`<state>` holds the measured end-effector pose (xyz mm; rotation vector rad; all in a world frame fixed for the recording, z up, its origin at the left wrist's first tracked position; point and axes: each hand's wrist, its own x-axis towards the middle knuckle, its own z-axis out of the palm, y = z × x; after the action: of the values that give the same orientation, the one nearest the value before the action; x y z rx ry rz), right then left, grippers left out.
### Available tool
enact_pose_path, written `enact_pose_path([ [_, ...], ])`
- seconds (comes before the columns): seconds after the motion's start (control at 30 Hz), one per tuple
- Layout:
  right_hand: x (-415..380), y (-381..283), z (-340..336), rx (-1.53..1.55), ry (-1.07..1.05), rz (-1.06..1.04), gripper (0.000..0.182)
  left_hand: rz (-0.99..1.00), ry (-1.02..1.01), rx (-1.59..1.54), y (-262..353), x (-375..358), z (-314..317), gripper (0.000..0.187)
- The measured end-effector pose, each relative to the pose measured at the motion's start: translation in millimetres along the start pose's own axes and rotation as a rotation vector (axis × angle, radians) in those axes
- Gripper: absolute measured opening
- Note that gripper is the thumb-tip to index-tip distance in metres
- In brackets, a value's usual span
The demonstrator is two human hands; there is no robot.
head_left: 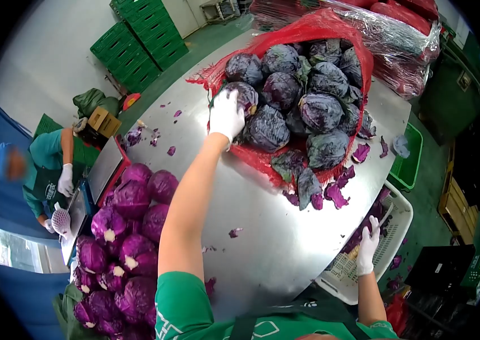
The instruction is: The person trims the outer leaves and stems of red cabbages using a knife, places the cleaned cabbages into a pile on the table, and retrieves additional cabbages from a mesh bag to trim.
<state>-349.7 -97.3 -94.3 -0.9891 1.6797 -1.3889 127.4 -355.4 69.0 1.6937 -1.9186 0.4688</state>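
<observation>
My left hand (227, 116), in a white glove, reaches to the mouth of a red mesh sack (259, 165). Its fingers are closed over a dark red cabbage (246, 97) at the sack's left edge. Around it in the sack lie several more cabbages (267, 129) with dull outer leaves. On the right, my gloved right hand (368, 247) is over a white plastic basket (403, 218), fingers apart and nothing in them. Loose leaves and trimmings (359, 237) lie in the basket.
Glossy trimmed cabbages (132, 199) are heaped at the table's left. Loose leaves (336, 195) litter the metal table (251, 243). Across the left side a co-worker (47, 164) holds a net-wrapped item (61, 220). Green crates (138, 39) are stacked behind; a green bin (412, 158) stands right.
</observation>
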Motion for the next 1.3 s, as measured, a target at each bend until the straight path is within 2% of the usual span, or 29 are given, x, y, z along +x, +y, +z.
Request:
enact_pose_path([
  [0.07, -8.2, -20.1, 1.2, -0.143, -0.095, -0.096, 0.041, -0.15, -0.088, -0.011, 0.8, 44.5, -5.0, 0.051],
  [0.1, -9.3, -4.0, 4.4, -0.202, -0.123, -0.178, 0.041, -0.304, -0.183, -0.116, -8.0, 63.3, 3.3, 0.054],
  [0.13, -22.3, -36.2, 17.4, -0.098, -0.148, -0.019, 0.041, -0.454, -0.276, -0.221, -18.9, 82.3, 10.4, 0.057],
  [0.2, -32.5, -36.1, 34.5, 0.199, -0.182, 0.097, 0.04, -0.625, -0.618, -0.372, -42.2, 101.6, 23.0, 0.071],
  [0.27, -28.8, -32.7, 40.5, 0.188, -0.206, 0.076, 0.039, -0.699, -0.564, -0.554, -47.3, 93.0, 32.5, 0.073],
  [0.3, -28.4, -30.5, 43.9, 0.175, -0.225, 0.06, 0.038, -0.663, -0.535, -0.558, -52.9, 89.7, 39.9, 0.073],
  [0.4, -37.4, -26.2, 49.4, 0.13, -0.294, 0.043, 0.035, -0.645, -0.468, -0.801, -39.1, 61.8, 1.1, 0.078],
  [0.47, -34.3, -40.4, 60.4, 0.197, -0.332, 0.031, 0.034, -0.63, -0.274, -0.685, -16.9, 25.3, -28.7, 0.085],
  [0.5, -31.4, -46.5, 67.5, 0.187, -0.359, 0.034, 0.033, -0.573, -0.353, -0.724, -36.9, 9.6, -20.0, 0.093],
  [0.53, -28.4, -52.4, 73.9, 0.176, -0.386, 0.032, 0.033, -0.588, -0.377, -0.786, -26.6, -4.6, -29.3, 0.102],
  [0.57, -23.8, -50.9, 79.1, 0.083, -0.421, 0.019, 0.032, -0.607, -0.36, -0.947, -15.0, -14.3, -38.4, 0.103],
  [0.6, -27.0, -77.1, 88.9, 0.071, -0.39, -0.006, 0.031, -0.623, -0.339, -1.112, -5.2, -22.7, -44.3, 0.105],
  [0.63, -26.3, -71.8, 91.5, 0.02, -0.409, -0.077, 0.03, -0.644, -0.315, -1.141, -0.3, -28.9, -46.2, 0.106],
  [0.67, -25.5, -65.2, 94.4, -0.03, -0.425, -0.151, 0.029, -0.649, -0.266, -1.186, 6.5, -35.9, -48.8, 0.106],
  [0.73, -33.7, -68.0, 100.0, 0.031, -0.46, -0.092, 0.028, -0.616, -0.145, -1.166, 10.9, -51.0, -39.7, 0.105],
  [0.77, -38.1, -74.9, 101.6, 0.046, -0.478, -0.108, 0.028, -0.492, -0.056, -0.966, -8.7, -69.0, -7.8, 0.094],
  [0.8, -43.6, -84.2, 104.5, 0.058, -0.494, -0.123, 0.027, -0.488, -0.057, -0.974, 5.5, -71.7, -19.2, 0.094],
  [0.87, -53.7, -88.0, 102.9, 0.083, -0.515, -0.123, 0.026, -0.973, -0.018, -1.606, 49.6, -86.9, -52.7, 0.071],
  [0.9, -58.4, -88.5, 101.2, 0.122, -0.532, -0.105, 0.026, -0.945, 0.014, -1.733, 53.0, -104.6, -46.8, 0.059],
  [0.93, -62.0, -90.0, 99.6, 0.161, -0.547, -0.087, 0.026, -1.011, -0.04, -1.812, 67.7, -116.8, -62.6, 0.057],
  [1.0, -66.0, -96.9, 96.2, 0.05, -0.595, -0.07, 0.031, -1.021, -0.117, -2.146, 78.8, -153.9, -64.6, 0.054],
  [1.1, -70.3, -106.8, 114.5, 0.118, -0.65, 0.178, 0.044, -1.179, -0.231, -2.008, 118.9, -189.5, -78.5, 0.054],
  [1.13, -65.7, -105.1, 122.4, 0.085, -0.685, 0.194, 0.049, -1.202, -0.253, -2.008, 128.7, -199.7, -71.3, 0.054],
  [1.2, -52.8, -88.6, 139.9, 0.163, -0.634, 0.115, 0.054, -1.265, -0.327, -1.773, 139.7, -215.7, -43.1, 0.063],
  [1.23, -46.5, -81.1, 145.1, 0.186, -0.6, 0.105, 0.056, -1.258, -0.356, -1.804, 150.0, -206.2, -49.6, 0.058],
  [1.27, -37.5, -74.5, 142.4, 0.22, -0.572, 0.102, 0.055, -1.289, -0.516, -1.687, 157.6, -195.6, -56.0, 0.05],
  [1.3, -31.5, -69.1, 133.0, 0.255, -0.559, 0.12, 0.054, -1.177, -0.569, -1.646, 158.8, -195.6, -37.4, 0.049],
])
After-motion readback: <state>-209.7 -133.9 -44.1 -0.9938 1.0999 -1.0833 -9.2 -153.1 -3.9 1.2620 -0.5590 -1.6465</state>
